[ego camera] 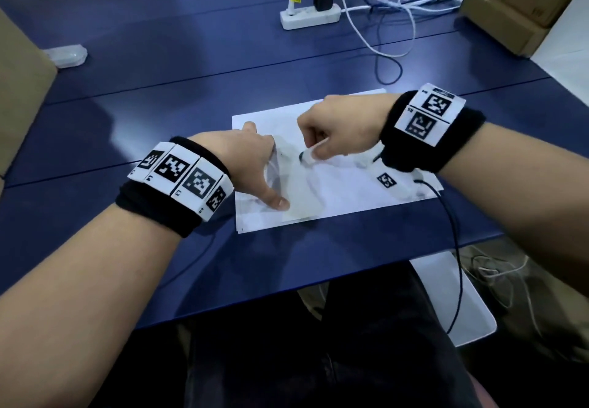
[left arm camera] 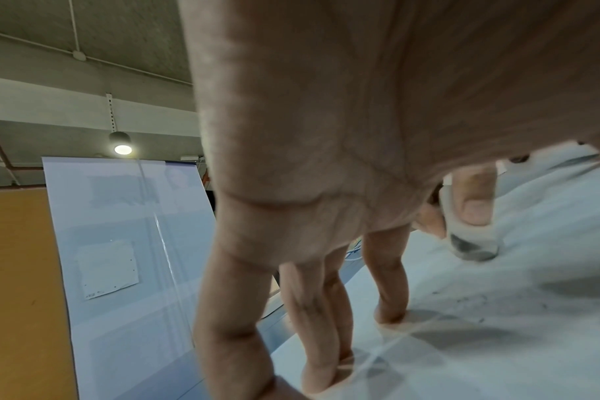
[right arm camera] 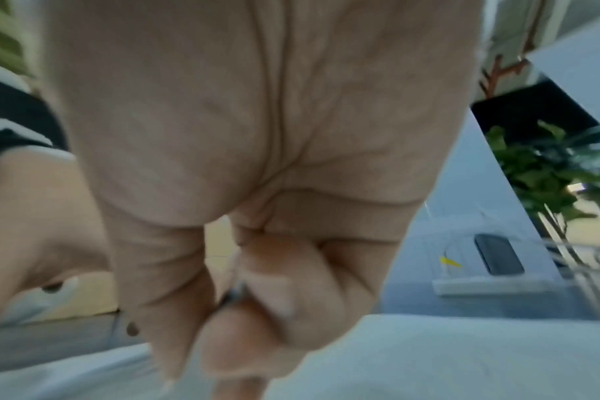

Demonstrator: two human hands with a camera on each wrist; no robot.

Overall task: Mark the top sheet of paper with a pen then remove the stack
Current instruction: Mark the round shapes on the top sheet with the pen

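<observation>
A stack of white paper (ego camera: 350, 194) lies on the blue table (ego camera: 159, 104) in front of me. My left hand (ego camera: 255, 165) presses its left part with straight, spread fingers (left arm camera: 391, 311), thumb near the front edge. My right hand (ego camera: 331, 133) hovers over the middle of the top sheet, its fingers curled round a white pen (ego camera: 306, 156) with a dark tip. The tip points down and to the left, at or just above the sheet. The left wrist view shows the pen (left arm camera: 473, 241) under the right thumb. In the right wrist view the pen (right arm camera: 235, 293) is almost hidden inside the fist.
A white power strip (ego camera: 309, 15) with a black plug and loose cables sits at the back. Cardboard boxes stand at the back right (ego camera: 516, 9) and at the left edge (ego camera: 19, 89). A small white case (ego camera: 68, 55) lies far left. A black cable (ego camera: 455, 248) hangs over the table's front edge.
</observation>
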